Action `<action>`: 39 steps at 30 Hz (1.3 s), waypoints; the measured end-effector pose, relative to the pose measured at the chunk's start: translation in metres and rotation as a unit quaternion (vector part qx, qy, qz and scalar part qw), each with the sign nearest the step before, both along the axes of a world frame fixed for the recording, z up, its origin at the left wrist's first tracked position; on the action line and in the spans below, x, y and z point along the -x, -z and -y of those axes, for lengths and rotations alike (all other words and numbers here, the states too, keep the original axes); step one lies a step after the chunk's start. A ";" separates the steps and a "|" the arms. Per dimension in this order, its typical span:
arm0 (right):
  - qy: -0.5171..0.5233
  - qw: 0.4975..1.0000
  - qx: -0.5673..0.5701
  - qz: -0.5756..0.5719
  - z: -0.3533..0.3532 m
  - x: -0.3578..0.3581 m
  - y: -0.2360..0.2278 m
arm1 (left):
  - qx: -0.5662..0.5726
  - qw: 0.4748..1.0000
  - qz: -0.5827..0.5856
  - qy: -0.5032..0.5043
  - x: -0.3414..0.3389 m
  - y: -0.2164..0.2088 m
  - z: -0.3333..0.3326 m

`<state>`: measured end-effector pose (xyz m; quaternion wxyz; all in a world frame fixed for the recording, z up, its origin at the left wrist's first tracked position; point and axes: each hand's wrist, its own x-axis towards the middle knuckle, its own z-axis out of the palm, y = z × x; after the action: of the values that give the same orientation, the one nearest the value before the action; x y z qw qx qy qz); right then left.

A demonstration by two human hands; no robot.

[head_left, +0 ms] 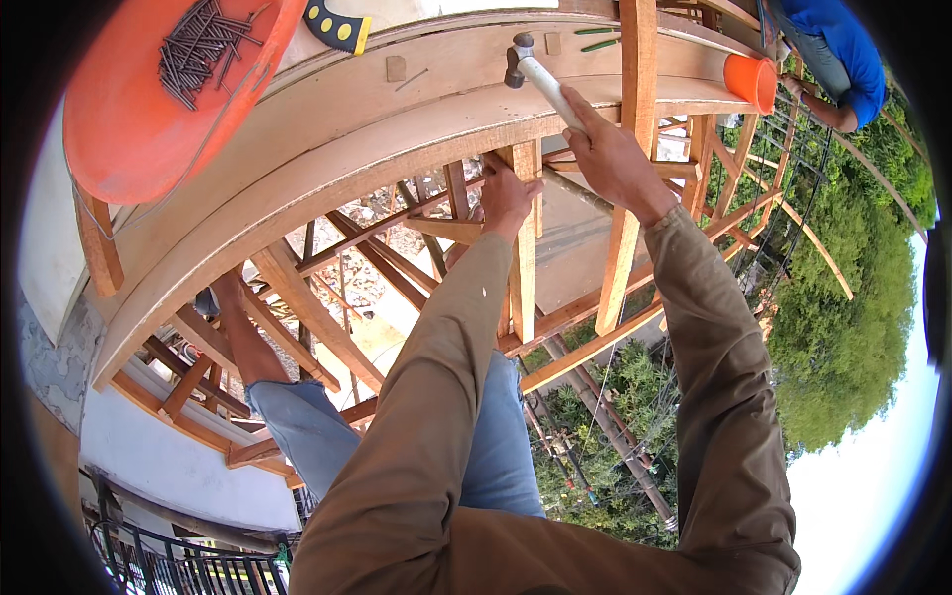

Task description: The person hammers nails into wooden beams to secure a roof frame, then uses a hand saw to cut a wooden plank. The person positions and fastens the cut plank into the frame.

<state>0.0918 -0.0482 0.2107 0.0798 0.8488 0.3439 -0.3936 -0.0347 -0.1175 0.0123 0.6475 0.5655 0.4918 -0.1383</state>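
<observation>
Hammer (540, 81) held over the wooden ledge (466, 79): that is how we stand in the head view. Our right hand (617, 164) grips its pale handle, one finger stretched along it, with the dark metal head (515, 61) toward the upper left. Our left hand (508, 203) has its fingers bent against the top of a wooden upright (525, 248), just under the ledge's near edge; we cannot tell whether they pinch anything small.

On the ledge we see a loose nail (412, 79), a small wood block (396, 68) and slim green tools (598, 46). A black-and-yellow handle (335, 28) shows round yellow dots; any lettering on it is too small for us to read. At the left, a large orange bucket (114, 129) holds a heap of nails (203, 50). A smaller orange bucket (751, 81) sits at the ledge's far right, near a co-worker in a blue top (848, 45).
</observation>
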 end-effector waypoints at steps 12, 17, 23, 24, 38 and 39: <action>0.025 1.000 -0.002 0.005 0.034 -0.007 0.062 | -0.129 0.991 0.022 0.041 0.331 -0.056 -0.098; 0.027 0.999 0.023 -0.005 0.006 -0.004 0.074 | -0.157 0.986 -0.046 0.035 0.444 -0.095 -0.118; 0.008 0.999 0.047 -0.015 0.011 -0.004 0.079 | -0.190 0.980 -0.047 0.029 0.463 -0.114 -0.131; 0.021 0.998 0.061 -0.018 0.014 0.001 0.075 | -0.206 0.977 -0.050 0.035 0.459 -0.117 -0.132; 0.370 0.895 -0.244 -0.046 0.118 0.202 0.006 | -0.472 0.838 -0.056 0.267 0.354 -0.049 -0.270; 0.419 0.874 -0.232 -0.077 0.123 0.216 -0.002 | -0.414 0.861 -0.067 0.287 0.345 -0.048 -0.273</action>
<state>-0.1242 -0.1715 0.2126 -0.3186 0.8746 0.0428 -0.3628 -0.3801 0.1554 0.0606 0.2507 0.8870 0.3620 -0.1389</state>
